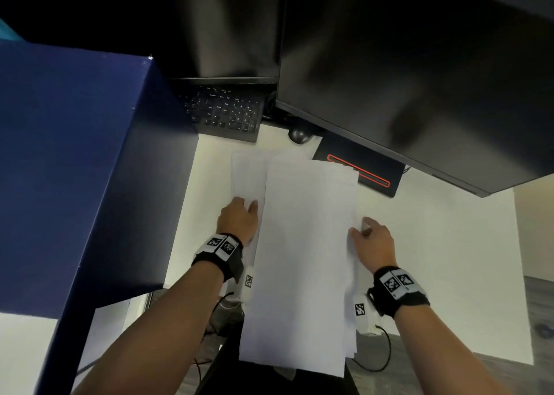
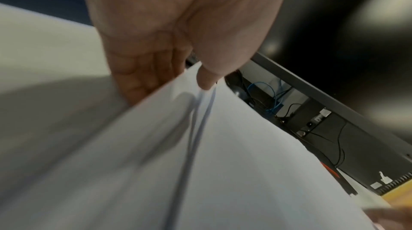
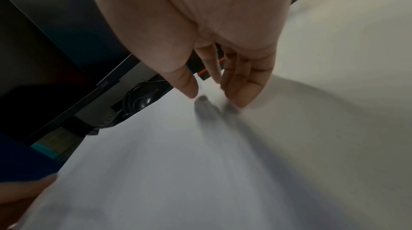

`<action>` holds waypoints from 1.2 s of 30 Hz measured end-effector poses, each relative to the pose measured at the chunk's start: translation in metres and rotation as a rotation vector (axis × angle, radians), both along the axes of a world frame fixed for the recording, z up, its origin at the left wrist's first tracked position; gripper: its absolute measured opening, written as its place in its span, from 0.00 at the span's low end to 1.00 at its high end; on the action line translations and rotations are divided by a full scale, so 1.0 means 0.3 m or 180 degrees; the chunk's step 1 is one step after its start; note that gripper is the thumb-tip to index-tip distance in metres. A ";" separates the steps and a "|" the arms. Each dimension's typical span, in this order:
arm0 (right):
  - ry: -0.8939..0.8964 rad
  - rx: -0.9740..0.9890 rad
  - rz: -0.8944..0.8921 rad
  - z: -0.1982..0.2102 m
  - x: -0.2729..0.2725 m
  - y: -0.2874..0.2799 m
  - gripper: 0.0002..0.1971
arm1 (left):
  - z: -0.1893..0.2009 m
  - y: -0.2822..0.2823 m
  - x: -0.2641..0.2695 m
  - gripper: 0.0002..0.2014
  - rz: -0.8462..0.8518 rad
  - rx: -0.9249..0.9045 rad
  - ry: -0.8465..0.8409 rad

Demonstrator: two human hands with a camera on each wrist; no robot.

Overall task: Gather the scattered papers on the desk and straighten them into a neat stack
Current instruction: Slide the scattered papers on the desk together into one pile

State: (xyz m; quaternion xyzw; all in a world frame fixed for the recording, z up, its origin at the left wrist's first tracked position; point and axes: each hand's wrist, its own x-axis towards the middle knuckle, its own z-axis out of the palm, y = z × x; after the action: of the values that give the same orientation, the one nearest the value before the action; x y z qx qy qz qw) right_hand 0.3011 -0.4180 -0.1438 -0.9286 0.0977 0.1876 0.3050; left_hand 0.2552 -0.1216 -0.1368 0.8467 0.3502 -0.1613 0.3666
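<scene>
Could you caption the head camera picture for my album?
Two bare hands, left hand and right hand, square white paper sheets on a desk.

The head view is sharp but bowed at its edges; the white worktop is bright, while the monitors go dark with faint glare. Both wrist views are dim and motion-smeared: the papers streak, and the fingers cast soft shadows.

Head looks down; wrist views, close, share the papers.
</scene>
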 end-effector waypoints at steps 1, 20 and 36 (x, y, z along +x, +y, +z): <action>0.0034 -0.0061 0.0035 -0.007 -0.016 -0.025 0.13 | -0.003 0.011 -0.022 0.23 -0.0176 0.0095 0.0311; 0.0065 -0.0021 -0.0117 -0.052 0.138 0.139 0.15 | -0.021 0.084 0.209 0.19 0.0418 0.0000 0.0237; -0.0055 0.0079 0.0108 -0.055 0.091 0.233 0.16 | -0.086 0.194 0.048 0.03 0.1331 -0.0842 -0.0371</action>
State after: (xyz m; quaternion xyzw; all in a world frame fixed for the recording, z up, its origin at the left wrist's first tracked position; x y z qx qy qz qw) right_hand 0.3282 -0.3481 -0.1601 -0.9279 0.0769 0.1858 0.3141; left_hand 0.2696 -0.0635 -0.1628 0.7083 0.4719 -0.0773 0.5192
